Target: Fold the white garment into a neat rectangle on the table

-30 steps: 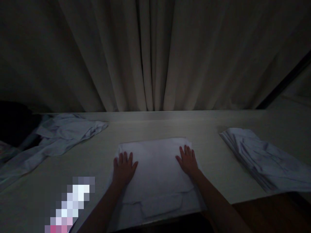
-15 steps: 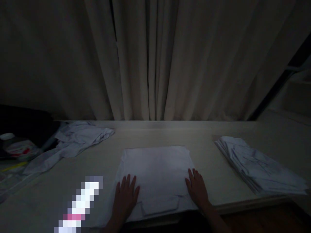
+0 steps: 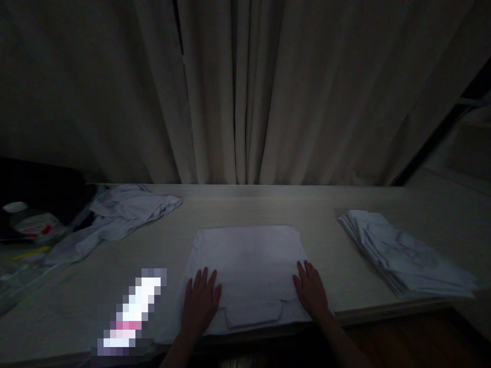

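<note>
A white cloth garment (image 3: 249, 260) lies flat on the table in front of me, with a folded flap along its near edge. My left hand (image 3: 201, 301) rests on its left side, palm down with fingers apart. On the right side of the garment lies my right hand (image 3: 310, 289), also flat with fingers spread. Neither hand grips anything. The garment's near left corner is partly hidden by my left forearm.
On the right of the pale table (image 3: 245, 207) lies a stack of folded white cloth (image 3: 402, 255). A crumpled white cloth (image 3: 126, 212) is at the left back, beside a bottle with a white cap (image 3: 34, 222). A pixelated bright object (image 3: 134, 312) lies at front left. Curtains (image 3: 245, 92) hang behind.
The whole view has shifted slightly, so the table sits a little higher in the picture. Both hands stay flat on the garment, which looks the same.
</note>
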Action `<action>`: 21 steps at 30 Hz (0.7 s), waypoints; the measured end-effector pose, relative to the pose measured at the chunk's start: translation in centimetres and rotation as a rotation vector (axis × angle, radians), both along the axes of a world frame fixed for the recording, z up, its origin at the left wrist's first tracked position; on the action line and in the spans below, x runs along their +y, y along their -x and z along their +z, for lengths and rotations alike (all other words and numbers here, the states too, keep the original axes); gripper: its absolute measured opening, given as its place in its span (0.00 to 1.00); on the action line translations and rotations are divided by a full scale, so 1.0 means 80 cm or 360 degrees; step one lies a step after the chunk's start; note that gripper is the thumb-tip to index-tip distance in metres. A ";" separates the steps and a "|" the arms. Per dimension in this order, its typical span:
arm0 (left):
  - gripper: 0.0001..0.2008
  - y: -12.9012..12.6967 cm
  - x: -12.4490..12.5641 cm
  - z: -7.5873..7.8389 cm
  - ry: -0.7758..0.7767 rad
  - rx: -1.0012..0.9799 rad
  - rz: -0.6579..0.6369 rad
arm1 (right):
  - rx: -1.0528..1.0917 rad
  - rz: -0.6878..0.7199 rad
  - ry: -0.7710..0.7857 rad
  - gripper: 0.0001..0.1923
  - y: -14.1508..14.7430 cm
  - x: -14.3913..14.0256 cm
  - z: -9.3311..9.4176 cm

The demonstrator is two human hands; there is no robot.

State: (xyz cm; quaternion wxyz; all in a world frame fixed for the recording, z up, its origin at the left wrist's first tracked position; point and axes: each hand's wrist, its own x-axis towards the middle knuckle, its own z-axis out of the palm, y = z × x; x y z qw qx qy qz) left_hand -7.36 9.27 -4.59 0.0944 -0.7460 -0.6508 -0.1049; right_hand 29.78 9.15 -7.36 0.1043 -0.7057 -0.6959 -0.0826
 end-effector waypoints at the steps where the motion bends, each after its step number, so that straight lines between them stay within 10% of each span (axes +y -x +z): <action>1: 0.25 0.000 -0.001 0.000 0.0009 0.0001 0.0006 | -0.0008 -0.0002 0.0002 0.30 0.000 -0.001 0.000; 21: 0.25 0.005 0.000 -0.019 -0.0115 0.0044 -0.0035 | 0.0017 -0.0022 -0.0005 0.28 0.000 -0.003 0.004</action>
